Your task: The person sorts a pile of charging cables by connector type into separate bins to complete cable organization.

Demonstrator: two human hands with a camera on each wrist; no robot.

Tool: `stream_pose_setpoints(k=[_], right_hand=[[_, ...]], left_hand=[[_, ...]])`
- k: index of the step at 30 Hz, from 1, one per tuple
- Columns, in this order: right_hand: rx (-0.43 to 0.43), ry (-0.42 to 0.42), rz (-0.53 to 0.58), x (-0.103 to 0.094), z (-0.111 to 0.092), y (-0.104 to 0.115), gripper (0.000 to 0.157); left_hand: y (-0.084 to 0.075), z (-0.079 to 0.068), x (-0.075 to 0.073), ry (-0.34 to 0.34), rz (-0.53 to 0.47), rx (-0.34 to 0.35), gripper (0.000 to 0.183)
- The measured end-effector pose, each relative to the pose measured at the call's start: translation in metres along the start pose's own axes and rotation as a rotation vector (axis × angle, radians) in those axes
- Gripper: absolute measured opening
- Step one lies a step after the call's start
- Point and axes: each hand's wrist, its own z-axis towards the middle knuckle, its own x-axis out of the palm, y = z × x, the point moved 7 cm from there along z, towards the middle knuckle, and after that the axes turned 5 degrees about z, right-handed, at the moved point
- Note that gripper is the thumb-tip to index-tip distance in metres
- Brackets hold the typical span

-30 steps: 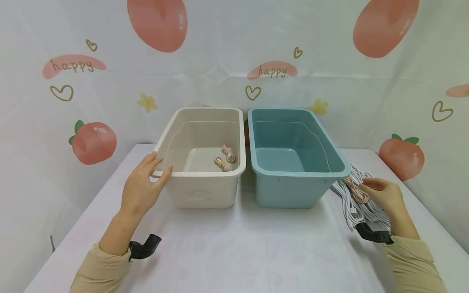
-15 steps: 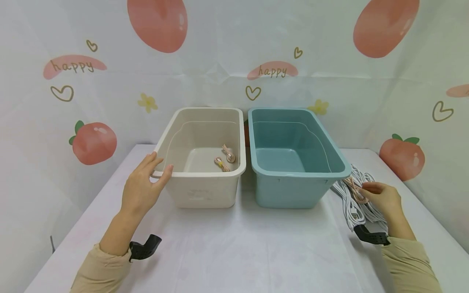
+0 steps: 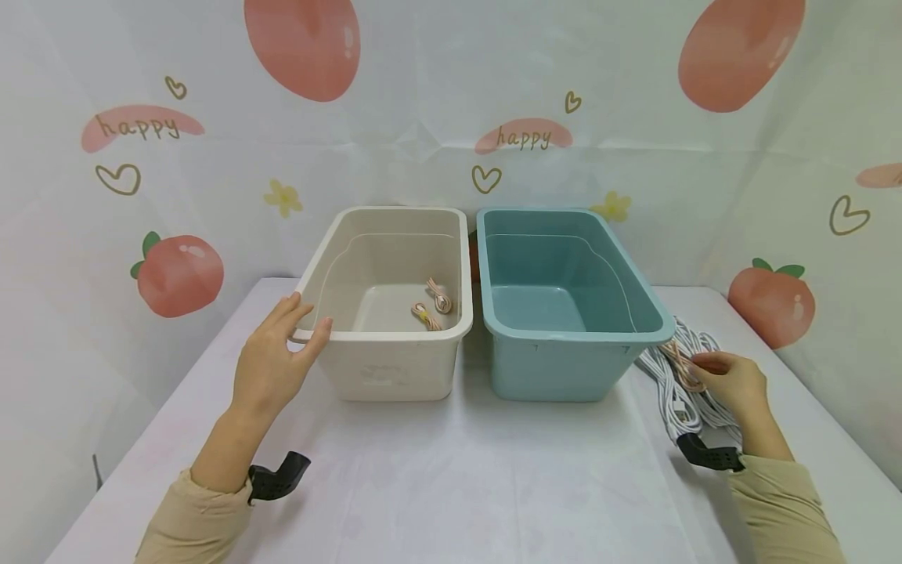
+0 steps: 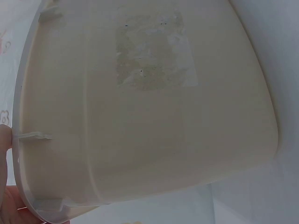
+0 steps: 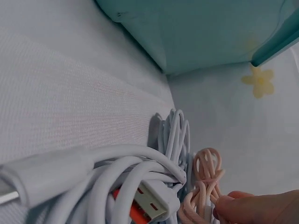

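Observation:
My left hand (image 3: 271, 364) rests on the front left corner of a cream plastic bin (image 3: 395, 368), thumb on the front rim and fingers along the side. In the left wrist view, its thumb (image 4: 4, 140) touches the rim from beside the bin's wall (image 4: 154, 121). Over at the right, my right hand (image 3: 733, 384) pinches a tied pinkish-beige cable bundle (image 5: 205, 182) lying on a pile of white cables (image 3: 676, 399). A white USB plug (image 5: 152, 203) with an orange inside shows in the right wrist view. Two small beige cable bundles (image 3: 441, 301) lie inside the cream bin.
A teal bin (image 3: 550, 368) stands right of the cream one, with a narrow gap between them. The cable pile lies against its right side. White cloth covers the table (image 3: 451, 478). A printed curtain (image 3: 423, 102) hangs behind.
My right hand has shifted slightly left and down over the cable pile, drawing back a little. The left hand and both bins stay in place.

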Motion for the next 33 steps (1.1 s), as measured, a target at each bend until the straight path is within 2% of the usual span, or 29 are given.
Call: stream_pose_setpoints(k=[13,21,28,33], right_hand=[[0.043,-0.032,0.015,-0.003,-0.004,-0.003,0.033],[0.107,-0.016,0.045,-0.006,-0.002,-0.004,0.037],[0.05,-0.029,0.122,-0.013,0.005,-0.005,0.046],[0.012,-0.057,0.189,-0.022,0.009,-0.004,0.043]], left_hand=[[-0.001,0.0,0.0,0.004,-0.007,0.005,0.051],[0.0,0.0,0.0,0.004,-0.007,0.007,0.051],[0.001,-0.001,0.0,0.004,-0.007,0.003,0.051],[0.001,-0.001,0.0,0.003,-0.008,0.006,0.051]])
